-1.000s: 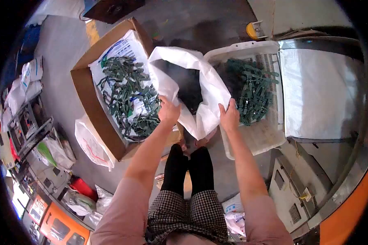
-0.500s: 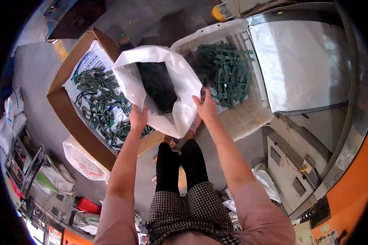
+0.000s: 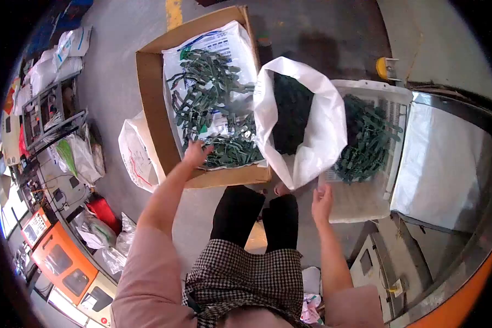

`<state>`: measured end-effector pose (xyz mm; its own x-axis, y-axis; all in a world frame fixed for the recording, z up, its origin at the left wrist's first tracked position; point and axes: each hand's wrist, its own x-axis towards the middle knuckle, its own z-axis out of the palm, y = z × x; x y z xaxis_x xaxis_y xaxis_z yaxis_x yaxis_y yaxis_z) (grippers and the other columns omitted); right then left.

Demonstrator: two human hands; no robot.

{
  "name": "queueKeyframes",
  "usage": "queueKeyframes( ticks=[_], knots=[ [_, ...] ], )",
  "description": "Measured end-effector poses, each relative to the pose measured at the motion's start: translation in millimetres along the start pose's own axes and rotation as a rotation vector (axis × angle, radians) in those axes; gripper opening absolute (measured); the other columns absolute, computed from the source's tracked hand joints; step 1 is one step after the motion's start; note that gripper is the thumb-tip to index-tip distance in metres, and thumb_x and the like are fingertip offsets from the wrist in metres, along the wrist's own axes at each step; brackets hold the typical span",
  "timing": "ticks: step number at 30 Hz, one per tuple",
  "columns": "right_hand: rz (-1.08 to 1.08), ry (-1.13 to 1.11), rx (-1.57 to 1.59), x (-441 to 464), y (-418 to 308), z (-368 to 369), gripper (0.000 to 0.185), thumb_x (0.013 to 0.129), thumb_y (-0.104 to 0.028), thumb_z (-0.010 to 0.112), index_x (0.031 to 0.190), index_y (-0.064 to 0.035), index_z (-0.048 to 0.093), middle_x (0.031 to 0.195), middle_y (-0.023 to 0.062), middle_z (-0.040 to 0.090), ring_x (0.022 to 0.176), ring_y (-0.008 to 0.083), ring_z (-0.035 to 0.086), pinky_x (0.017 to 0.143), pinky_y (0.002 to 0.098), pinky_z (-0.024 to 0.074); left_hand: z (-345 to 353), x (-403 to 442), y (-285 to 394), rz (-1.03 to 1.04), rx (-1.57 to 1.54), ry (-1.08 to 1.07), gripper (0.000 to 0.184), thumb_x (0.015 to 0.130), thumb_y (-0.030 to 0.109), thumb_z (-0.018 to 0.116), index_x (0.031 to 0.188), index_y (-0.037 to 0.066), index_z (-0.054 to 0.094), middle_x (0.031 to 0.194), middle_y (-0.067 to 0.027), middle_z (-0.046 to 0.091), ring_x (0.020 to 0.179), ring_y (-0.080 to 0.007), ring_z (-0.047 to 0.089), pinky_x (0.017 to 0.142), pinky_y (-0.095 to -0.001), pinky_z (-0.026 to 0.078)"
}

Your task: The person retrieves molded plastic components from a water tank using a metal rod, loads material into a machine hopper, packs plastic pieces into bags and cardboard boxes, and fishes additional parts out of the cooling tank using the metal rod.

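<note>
My left hand [image 3: 195, 155] is over the near edge of a cardboard box [image 3: 153, 104], fingers spread, at the dark green plastic strips [image 3: 205, 82] inside; whether it touches them I cannot tell. The strips lie in loose heaps on a printed white bag [image 3: 232, 44]. A white sack [image 3: 329, 120] stands between the box and a plastic crate, its mouth wide and rim folded outward, with dark green contents [image 3: 291, 115]. Below the sack's right side, my right hand [image 3: 322, 204] is off the sack, fingers loosely apart and holding nothing.
The translucent crate [image 3: 361, 210] on the right holds more green strips [image 3: 366, 139]. A white-covered surface [image 3: 448, 164] borders it. Another white sack [image 3: 139, 153] is left of the box. A metal rack [image 3: 54, 120] and orange machine [image 3: 65, 262] stand farther left.
Both hands have let go of the white sack's rim. My left hand has moved left to the cardboard box, my right hand down and away. The view has swung left.
</note>
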<state>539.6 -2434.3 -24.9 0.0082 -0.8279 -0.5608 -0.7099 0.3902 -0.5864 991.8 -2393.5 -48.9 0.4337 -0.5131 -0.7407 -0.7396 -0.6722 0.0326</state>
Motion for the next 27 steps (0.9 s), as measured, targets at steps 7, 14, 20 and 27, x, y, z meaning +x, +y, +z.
queueKeyframes(
  ticks=[7, 14, 20, 27],
  knots=[
    [0.150, 0.007, 0.196, -41, 14, 69, 0.030, 0.086, -0.003, 0.049, 0.115, -0.0049, 0.045, 0.092, 0.0073, 0.056, 0.072, 0.0130, 0.058, 0.064, 0.0258, 0.0475, -97, 218, 59, 0.240, 0.025, 0.415, 0.081, 0.068, 0.065, 0.057, 0.130, 0.017, 0.035, 0.128, -0.0294, 0.031, 0.116, -0.0443, 0.036, 0.096, -0.0456, 0.033],
    [0.200, -0.140, 0.271, -71, 18, 145, 0.030, 0.083, -0.003, 0.055, 0.112, -0.0036, 0.048, 0.093, 0.0081, 0.055, 0.072, 0.0137, 0.057, 0.061, 0.0252, 0.0474, -61, 288, 44, 0.244, 0.356, 0.243, 0.088, 0.059, 0.079, 0.049, 0.123, 0.019, 0.049, 0.125, -0.0156, 0.045, 0.128, -0.0329, 0.023, 0.104, -0.0531, 0.009],
    [0.152, -0.221, 0.203, -71, -30, 153, 0.027, 0.084, -0.003, 0.053, 0.111, -0.0039, 0.049, 0.090, 0.0085, 0.057, 0.070, 0.0136, 0.058, 0.062, 0.0240, 0.0470, 5, 166, 20, 0.497, 0.187, -0.150, 0.059, 0.070, 0.063, 0.055, 0.085, 0.007, 0.067, 0.071, -0.0148, 0.063, 0.075, -0.0274, 0.062, 0.072, -0.0372, 0.049],
    [0.146, -0.194, 0.232, -74, -41, 132, 0.027, 0.084, -0.007, 0.056, 0.110, -0.0033, 0.049, 0.092, 0.0101, 0.057, 0.068, 0.0169, 0.055, 0.058, 0.0276, 0.0466, 52, 38, 0, 0.355, 0.170, 0.086, 0.062, 0.071, 0.056, 0.060, 0.120, 0.019, 0.050, 0.119, -0.0248, 0.044, 0.119, -0.0470, 0.029, 0.094, -0.0491, 0.035]
  ],
)
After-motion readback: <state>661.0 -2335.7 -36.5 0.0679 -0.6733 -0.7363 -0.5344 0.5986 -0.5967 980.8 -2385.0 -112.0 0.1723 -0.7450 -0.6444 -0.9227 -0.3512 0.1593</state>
